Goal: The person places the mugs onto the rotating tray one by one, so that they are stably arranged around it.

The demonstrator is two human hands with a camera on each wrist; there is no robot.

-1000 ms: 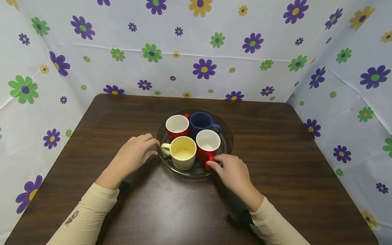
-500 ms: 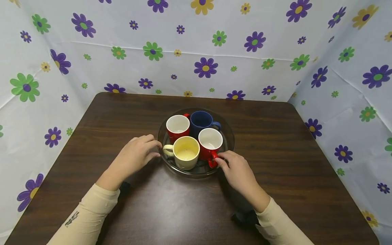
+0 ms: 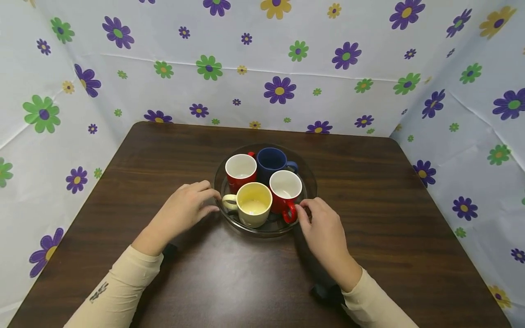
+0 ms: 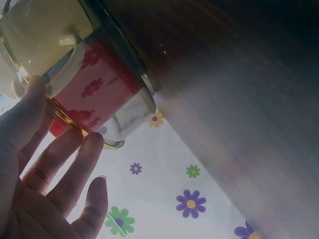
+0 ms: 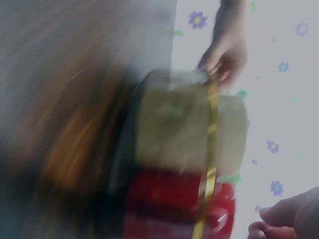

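A dark see-through glass bowl (image 3: 309, 182) holds a pale yellow mug (image 3: 254, 212), a blue mug (image 3: 267, 171) and two red mugs with white insides, the front right red mug (image 3: 280, 202) and the back left red mug (image 3: 237, 183). My left hand (image 3: 184, 209) pinches the bowl's left rim. Thumb and fingers lie on either side of that rim in the left wrist view, near the yellow mug's handle. Just right of the front red mug's handle (image 3: 290, 212) is my right hand (image 3: 326, 230). Its fingers appear apart from the mug in the right wrist view, which is blurred.
The bowl stands on a dark brown wooden table (image 3: 229, 282), toward its back edge. A white flowered cloth (image 3: 279, 50) hangs behind the table and along both sides. Dark bands sit under both wrists.
The front red mug's handle has swung to the right, and my right hand has let go of it. The yellow mug has shifted slightly right. My left hand stays at the rim.
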